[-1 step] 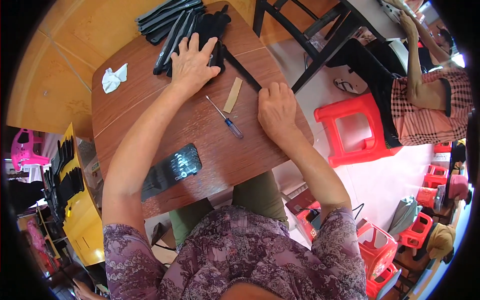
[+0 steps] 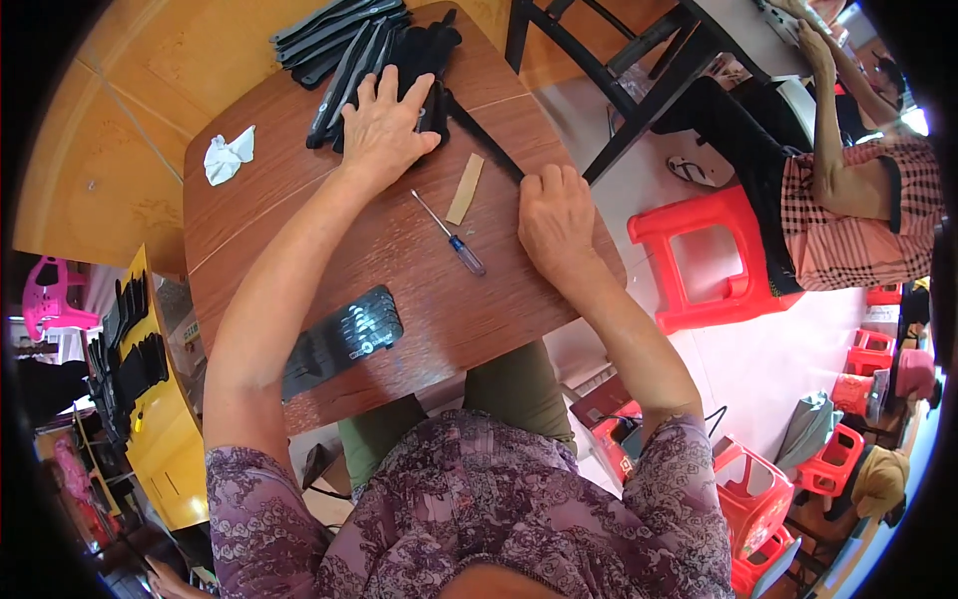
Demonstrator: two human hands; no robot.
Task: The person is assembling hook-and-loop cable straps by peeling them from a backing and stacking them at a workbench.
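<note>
My left hand (image 2: 384, 140), its fingers spread, presses down on a black fabric piece (image 2: 424, 55) at the far side of the table. From that piece a black strap (image 2: 484, 138) stretches toward the near right. Its end disappears into my right hand (image 2: 557, 215), which is closed in a fist around it near the table's right edge. Between my arms lie a screwdriver (image 2: 467, 257) with a blue clear handle and a tan flat strip (image 2: 465, 190). Next to the fabric piece are several long dark grey and black pieces (image 2: 329, 40), partly overlapping.
The brown wooden table (image 2: 269, 235) also holds a crumpled white tissue (image 2: 230, 157) and a stack of glossy dark packets (image 2: 344, 334). Red stools (image 2: 699, 260) stand to the right, where another person sits. A yellow table (image 2: 165, 429) with black items is at the left.
My right hand has shifted very slightly to the right with the strap. My left hand stays in place.
</note>
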